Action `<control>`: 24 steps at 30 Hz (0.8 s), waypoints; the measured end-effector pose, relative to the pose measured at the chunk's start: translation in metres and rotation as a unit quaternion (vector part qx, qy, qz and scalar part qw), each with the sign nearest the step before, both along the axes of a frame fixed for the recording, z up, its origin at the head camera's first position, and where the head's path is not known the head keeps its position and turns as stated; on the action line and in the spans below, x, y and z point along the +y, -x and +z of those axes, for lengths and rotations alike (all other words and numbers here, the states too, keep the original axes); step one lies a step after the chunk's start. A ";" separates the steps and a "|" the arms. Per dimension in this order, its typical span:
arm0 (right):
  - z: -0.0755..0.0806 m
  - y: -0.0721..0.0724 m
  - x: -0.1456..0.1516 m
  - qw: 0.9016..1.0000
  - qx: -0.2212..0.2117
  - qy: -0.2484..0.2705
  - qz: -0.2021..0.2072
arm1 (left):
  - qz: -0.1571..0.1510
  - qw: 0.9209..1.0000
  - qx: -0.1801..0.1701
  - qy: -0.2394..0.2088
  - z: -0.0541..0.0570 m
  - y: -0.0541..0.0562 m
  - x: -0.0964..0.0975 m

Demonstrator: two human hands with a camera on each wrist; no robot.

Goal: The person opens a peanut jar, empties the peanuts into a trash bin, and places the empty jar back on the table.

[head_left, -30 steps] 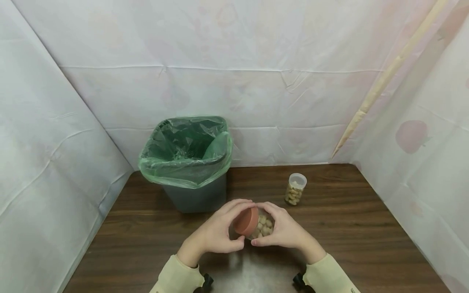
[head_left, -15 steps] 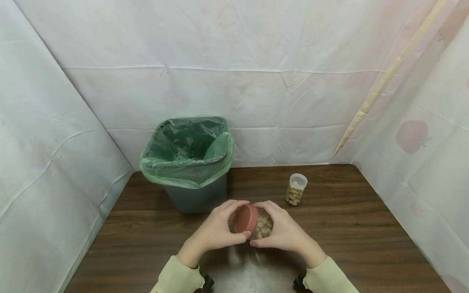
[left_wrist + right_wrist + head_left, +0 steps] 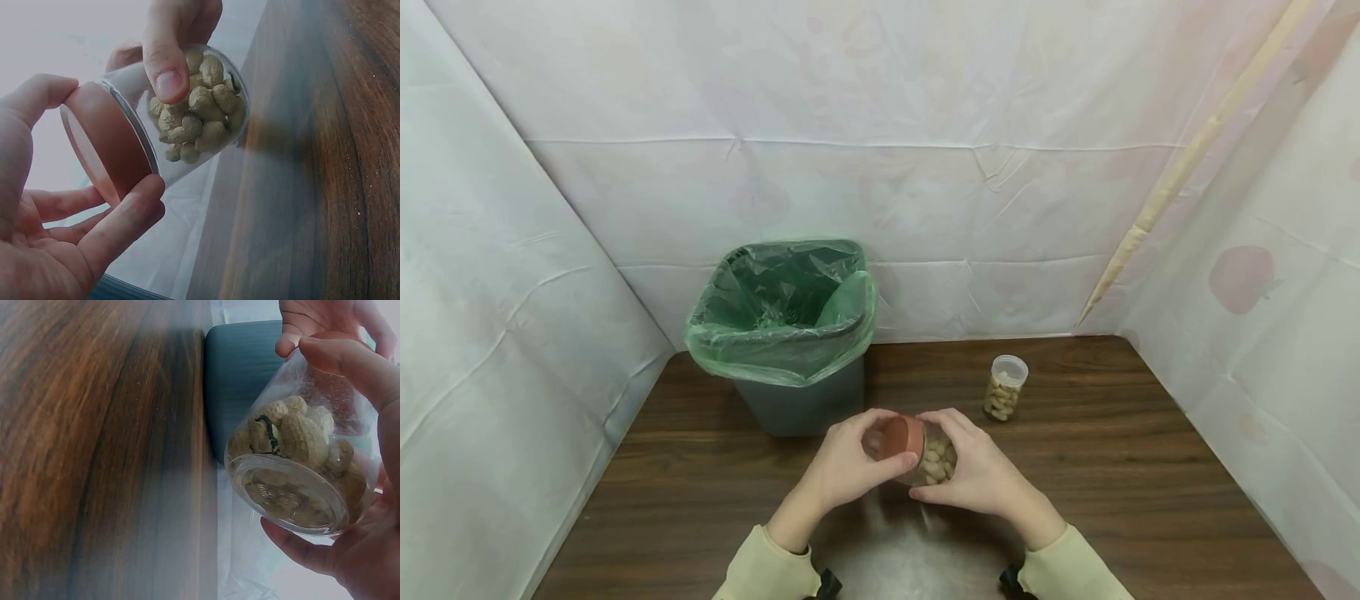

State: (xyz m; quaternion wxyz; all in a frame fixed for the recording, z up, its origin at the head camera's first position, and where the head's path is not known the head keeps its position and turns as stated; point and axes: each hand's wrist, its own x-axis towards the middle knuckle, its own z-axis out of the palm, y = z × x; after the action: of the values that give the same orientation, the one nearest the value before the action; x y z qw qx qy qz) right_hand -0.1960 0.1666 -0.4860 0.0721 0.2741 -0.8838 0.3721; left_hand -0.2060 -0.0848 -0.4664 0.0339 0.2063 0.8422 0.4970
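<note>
Left hand [image 3: 844, 471] grips the lid [image 3: 111, 137]; right hand [image 3: 981, 471] grips the jar [image 3: 289, 490] (peanuts [image 3: 206, 107] inside), tilted between the hands.

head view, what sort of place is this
Probably a makeshift work booth: pale printed sheeting encloses three sides of a wood-look tabletop, and a green-lined bin stands on it.

The lid [image 3: 115, 137] is terracotta, peanuts [image 3: 203, 106] tan, table [image 3: 1120, 467] brown (wood-grained).
</note>
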 end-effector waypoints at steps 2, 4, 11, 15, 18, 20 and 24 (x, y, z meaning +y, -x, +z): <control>0.000 0.000 0.000 1.000 0.000 -0.001 0.000 | 0.001 1.000 -0.001 0.003 0.000 0.000 0.000; 0.001 0.000 0.000 1.000 -0.002 -0.001 0.001 | 0.003 1.000 -0.002 0.005 -0.001 0.000 0.000; 0.001 0.001 0.001 1.000 -0.016 -0.001 0.015 | 0.004 1.000 -0.007 0.012 -0.001 0.000 0.000; 0.001 0.001 0.002 1.000 -0.017 -0.001 0.020 | 0.002 1.000 -0.006 0.011 -0.002 0.000 0.000; 0.001 0.001 0.002 1.000 -0.019 0.001 0.021 | 0.002 1.000 -0.003 0.011 -0.002 0.000 0.000; 0.001 0.001 0.001 1.000 -0.023 0.002 0.021 | 0.001 1.000 0.002 0.013 -0.003 0.000 0.000; 0.001 0.001 0.002 0.999 -0.030 0.003 0.022 | -0.010 1.000 0.018 0.023 -0.002 0.000 0.000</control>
State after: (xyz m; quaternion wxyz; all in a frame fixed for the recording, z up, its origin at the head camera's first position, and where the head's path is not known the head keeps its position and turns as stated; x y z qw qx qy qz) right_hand -0.1968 0.1687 -0.4847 0.0384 0.2818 -0.8785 0.3839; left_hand -0.2060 -0.0847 -0.4687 0.0283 0.2230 0.8519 0.4730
